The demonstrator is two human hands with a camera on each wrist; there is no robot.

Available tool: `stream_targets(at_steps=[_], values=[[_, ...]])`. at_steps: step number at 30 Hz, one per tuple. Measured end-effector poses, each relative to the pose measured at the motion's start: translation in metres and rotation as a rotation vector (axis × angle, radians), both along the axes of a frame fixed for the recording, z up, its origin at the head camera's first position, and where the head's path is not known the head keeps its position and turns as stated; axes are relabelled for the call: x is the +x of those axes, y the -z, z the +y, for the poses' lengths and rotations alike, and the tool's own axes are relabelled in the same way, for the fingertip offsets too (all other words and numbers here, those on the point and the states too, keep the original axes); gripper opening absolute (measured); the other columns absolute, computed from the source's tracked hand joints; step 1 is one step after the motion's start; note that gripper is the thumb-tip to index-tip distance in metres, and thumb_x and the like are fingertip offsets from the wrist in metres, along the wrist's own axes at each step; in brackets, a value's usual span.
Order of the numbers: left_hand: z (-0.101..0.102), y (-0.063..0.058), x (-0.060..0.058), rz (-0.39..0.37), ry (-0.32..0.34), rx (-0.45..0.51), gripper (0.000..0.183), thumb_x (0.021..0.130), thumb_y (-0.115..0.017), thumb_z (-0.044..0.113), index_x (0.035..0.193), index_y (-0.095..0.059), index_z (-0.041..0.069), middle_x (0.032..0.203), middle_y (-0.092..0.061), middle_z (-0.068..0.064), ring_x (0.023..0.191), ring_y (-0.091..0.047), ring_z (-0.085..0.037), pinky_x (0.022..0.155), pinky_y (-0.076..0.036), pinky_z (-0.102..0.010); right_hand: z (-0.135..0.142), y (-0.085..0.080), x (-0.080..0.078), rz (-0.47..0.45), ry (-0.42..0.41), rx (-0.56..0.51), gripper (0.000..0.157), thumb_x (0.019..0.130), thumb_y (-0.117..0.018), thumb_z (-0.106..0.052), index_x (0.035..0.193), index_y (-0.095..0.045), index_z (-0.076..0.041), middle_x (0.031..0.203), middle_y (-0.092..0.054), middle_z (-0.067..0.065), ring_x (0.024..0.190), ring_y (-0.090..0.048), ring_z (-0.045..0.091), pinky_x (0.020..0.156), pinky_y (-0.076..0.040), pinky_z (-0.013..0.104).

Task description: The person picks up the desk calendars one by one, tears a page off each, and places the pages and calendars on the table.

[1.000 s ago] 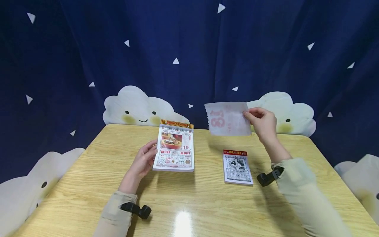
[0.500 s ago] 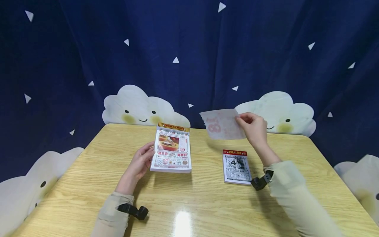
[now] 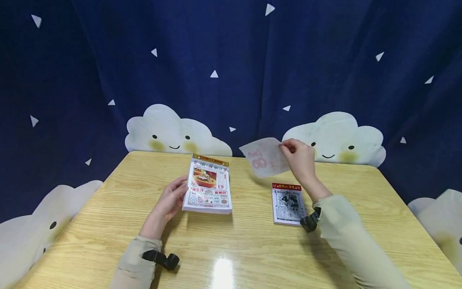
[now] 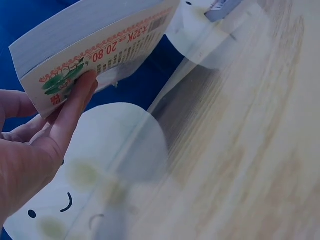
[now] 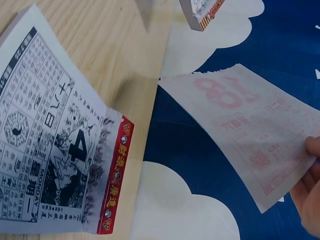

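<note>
My left hand (image 3: 173,198) grips the left edge of a thick tear-off calendar (image 3: 207,186), tilted up above the table with a food picture and a 19 on its top page. In the left wrist view, fingers press on the printed back cover of that calendar (image 4: 115,55). My right hand (image 3: 301,160) pinches a torn calendar page (image 3: 265,158) in the air by its right edge. A faint reversed 18 shows through the sheet, and one edge is ragged. Below that hand lies a second tear-off calendar (image 3: 288,204) with a red header and a 4.
A light wooden table (image 3: 234,249) spans the lower view. Behind it hangs a dark blue curtain (image 3: 231,60) with white triangles and smiling clouds. Small black cameras are strapped to both wrists, the right one (image 3: 309,222) overlapping the second calendar's lower right corner in view.
My right hand has carried the torn page leftward and down, and the sheet has tilted. The held calendar has shifted slightly left and lower. The second calendar has not moved.
</note>
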State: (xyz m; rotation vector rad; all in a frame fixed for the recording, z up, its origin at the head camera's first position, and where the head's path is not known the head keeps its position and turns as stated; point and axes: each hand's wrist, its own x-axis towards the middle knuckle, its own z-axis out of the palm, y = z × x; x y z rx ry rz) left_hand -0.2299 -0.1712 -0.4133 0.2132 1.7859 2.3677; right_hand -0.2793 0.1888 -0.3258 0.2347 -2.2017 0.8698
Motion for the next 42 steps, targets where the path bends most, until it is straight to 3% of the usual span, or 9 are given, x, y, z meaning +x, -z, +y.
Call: stream_targets(at_steps=[5, 10, 26, 36, 42], values=[[-0.001, 0.004, 0.0, -0.028, -0.014, -0.027, 0.05, 0.092, -0.038, 0.0, 0.138, -0.022, -0.008, 0.096, -0.058, 0.002, 0.073, -0.061, -0.008, 0.065, -0.053, -0.021, -0.005, 0.007, -0.002, 0.076, -0.05, 0.081, 0.008, 0.08, -0.068, -0.011, 0.08, -0.07, -0.003, 0.076, -0.068, 0.011, 0.066, -0.065, 0.022, 0.059, -0.052, 0.035], [-0.002, 0.007, 0.0, -0.046, -0.013, -0.029, 0.051, 0.092, -0.037, 0.0, 0.139, -0.021, -0.008, 0.096, -0.059, 0.002, 0.071, -0.061, -0.008, 0.063, -0.053, -0.021, -0.015, 0.021, 0.003, 0.121, -0.116, 0.241, 0.005, 0.08, -0.067, -0.009, 0.079, -0.07, -0.005, 0.075, -0.067, 0.009, 0.067, -0.064, 0.021, 0.061, -0.053, 0.036], [-0.007, 0.014, -0.002, -0.087, -0.023, -0.082, 0.051, 0.091, -0.037, 0.001, 0.139, -0.022, -0.007, 0.094, -0.059, 0.003, 0.072, -0.061, -0.009, 0.064, -0.052, -0.023, -0.055, 0.057, 0.043, 0.004, -0.23, 0.528, 0.005, 0.075, -0.07, -0.008, 0.078, -0.066, -0.009, 0.078, -0.063, 0.003, 0.069, -0.062, 0.016, 0.058, -0.052, 0.032], [-0.011, 0.016, -0.004, -0.09, 0.019, -0.117, 0.051, 0.092, -0.037, 0.002, 0.139, -0.021, -0.007, 0.096, -0.058, 0.001, 0.076, -0.062, -0.009, 0.066, -0.052, -0.023, -0.069, 0.079, 0.061, 0.038, -0.316, 0.662, 0.013, 0.071, -0.071, -0.004, 0.07, -0.059, -0.01, 0.071, -0.058, 0.001, 0.063, -0.058, 0.016, 0.053, -0.049, 0.028], [-0.014, 0.015, -0.006, -0.105, 0.053, -0.142, 0.051, 0.094, -0.035, 0.005, 0.141, -0.019, -0.004, 0.095, -0.06, 0.001, 0.077, -0.061, -0.009, 0.067, -0.052, -0.023, -0.076, 0.086, 0.069, -0.022, -0.326, 0.708, 0.014, 0.072, -0.073, -0.012, 0.072, -0.06, -0.01, 0.07, -0.057, 0.0, 0.066, -0.06, 0.018, 0.059, -0.051, 0.032]])
